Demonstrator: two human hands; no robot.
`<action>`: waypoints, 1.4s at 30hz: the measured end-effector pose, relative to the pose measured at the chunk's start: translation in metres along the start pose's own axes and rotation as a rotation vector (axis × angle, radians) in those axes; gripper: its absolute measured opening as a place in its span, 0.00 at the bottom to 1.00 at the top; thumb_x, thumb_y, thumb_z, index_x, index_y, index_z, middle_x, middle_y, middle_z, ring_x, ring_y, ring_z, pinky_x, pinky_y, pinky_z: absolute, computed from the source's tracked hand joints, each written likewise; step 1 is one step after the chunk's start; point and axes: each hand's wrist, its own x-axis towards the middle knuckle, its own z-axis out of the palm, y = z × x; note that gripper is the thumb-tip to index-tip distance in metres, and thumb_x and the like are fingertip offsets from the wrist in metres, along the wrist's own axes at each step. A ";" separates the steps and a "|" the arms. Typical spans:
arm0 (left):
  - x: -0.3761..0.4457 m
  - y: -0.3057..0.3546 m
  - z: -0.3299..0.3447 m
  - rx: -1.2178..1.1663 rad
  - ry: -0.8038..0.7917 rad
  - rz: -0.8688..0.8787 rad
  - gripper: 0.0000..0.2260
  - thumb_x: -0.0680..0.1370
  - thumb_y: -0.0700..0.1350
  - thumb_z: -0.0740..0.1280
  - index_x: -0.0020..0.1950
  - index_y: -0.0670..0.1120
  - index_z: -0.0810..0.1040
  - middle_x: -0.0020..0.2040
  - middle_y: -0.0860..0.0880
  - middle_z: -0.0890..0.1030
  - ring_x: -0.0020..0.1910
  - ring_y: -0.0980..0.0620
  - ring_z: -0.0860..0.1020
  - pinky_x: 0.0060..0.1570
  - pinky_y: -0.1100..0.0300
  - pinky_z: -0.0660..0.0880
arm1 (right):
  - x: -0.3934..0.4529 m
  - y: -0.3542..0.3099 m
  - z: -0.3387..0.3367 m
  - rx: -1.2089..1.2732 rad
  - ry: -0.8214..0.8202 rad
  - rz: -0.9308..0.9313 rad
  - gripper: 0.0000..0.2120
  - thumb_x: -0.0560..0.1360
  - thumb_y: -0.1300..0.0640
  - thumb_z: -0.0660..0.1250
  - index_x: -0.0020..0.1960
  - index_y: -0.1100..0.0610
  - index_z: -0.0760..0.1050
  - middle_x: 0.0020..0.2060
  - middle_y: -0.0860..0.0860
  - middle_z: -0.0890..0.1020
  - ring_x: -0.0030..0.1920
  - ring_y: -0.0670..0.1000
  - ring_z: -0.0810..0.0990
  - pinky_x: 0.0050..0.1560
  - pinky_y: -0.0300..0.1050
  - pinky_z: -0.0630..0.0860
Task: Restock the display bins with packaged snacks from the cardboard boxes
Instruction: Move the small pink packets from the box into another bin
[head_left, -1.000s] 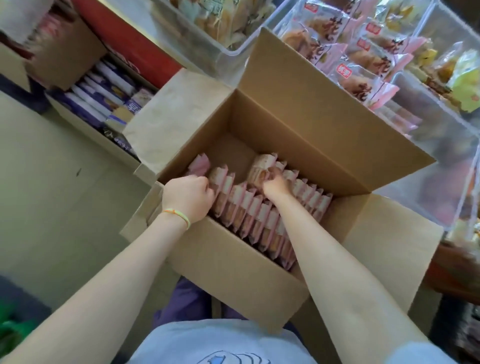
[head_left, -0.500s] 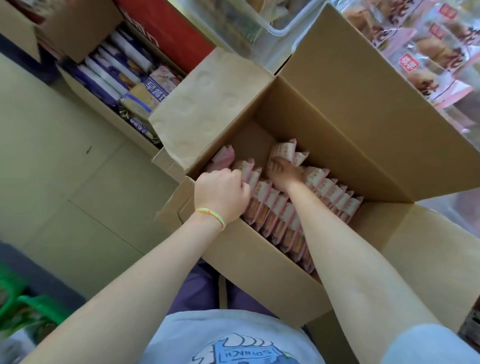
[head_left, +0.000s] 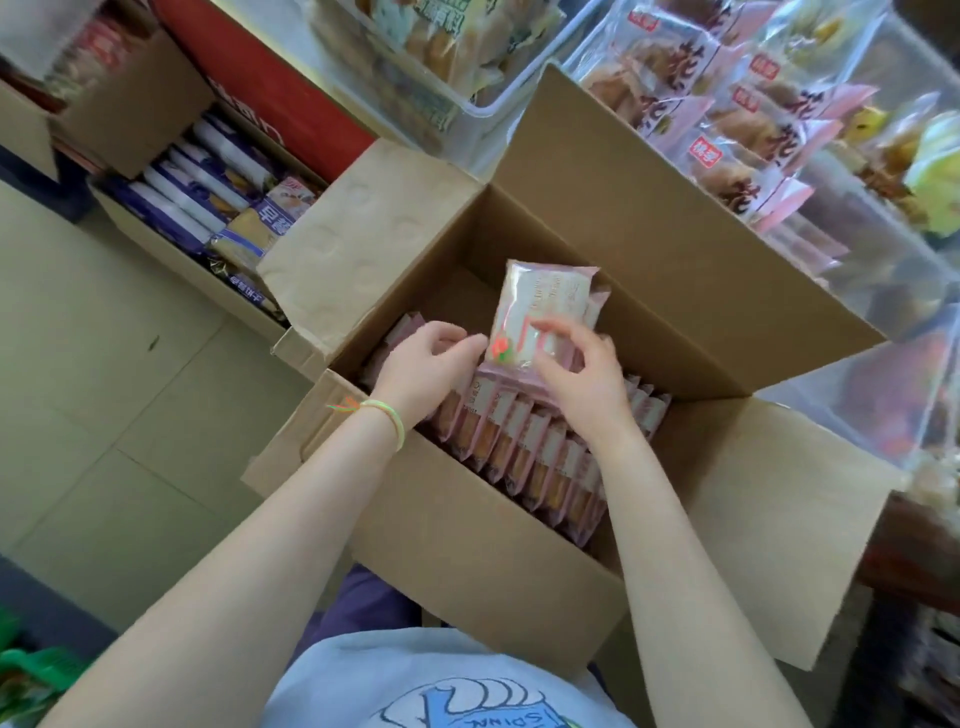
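A pale tiled floor (head_left: 104, 395) lay beside clear display bins (head_left: 883, 270) of pink-labelled snacks. The open cardboard box (head_left: 467, 561) below those bins held a tight upright row of pink snack packets (head_left: 530, 457). Above that row the right hand (head_left: 582, 374) pinched a raised packet (head_left: 540, 312) with curled fingers; the left hand (head_left: 426, 369) gripped its left edge. Half a second before, both hands had been down among the packets, none lifted.

Pale printed tee (head_left: 447, 686), yellow-green wristband (head_left: 390, 415)
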 end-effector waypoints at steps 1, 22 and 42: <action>-0.004 0.015 0.002 -0.292 -0.115 -0.021 0.29 0.72 0.67 0.66 0.66 0.51 0.76 0.56 0.53 0.83 0.52 0.56 0.81 0.51 0.58 0.77 | -0.016 -0.007 -0.012 0.101 -0.065 -0.028 0.15 0.79 0.57 0.68 0.61 0.40 0.78 0.65 0.47 0.72 0.65 0.45 0.72 0.62 0.38 0.75; -0.086 0.180 0.220 -0.554 -0.570 0.082 0.28 0.73 0.61 0.71 0.67 0.45 0.77 0.61 0.43 0.82 0.59 0.43 0.81 0.59 0.46 0.78 | -0.104 0.090 -0.273 0.758 0.511 0.123 0.13 0.74 0.48 0.74 0.57 0.50 0.79 0.52 0.47 0.86 0.54 0.51 0.84 0.57 0.57 0.81; -0.036 0.234 0.359 -0.764 -0.394 -0.246 0.17 0.79 0.57 0.65 0.58 0.45 0.80 0.50 0.46 0.86 0.43 0.50 0.85 0.40 0.59 0.82 | 0.148 0.157 -0.397 -1.062 0.409 0.101 0.16 0.78 0.63 0.62 0.66 0.57 0.73 0.63 0.58 0.77 0.67 0.59 0.72 0.68 0.55 0.64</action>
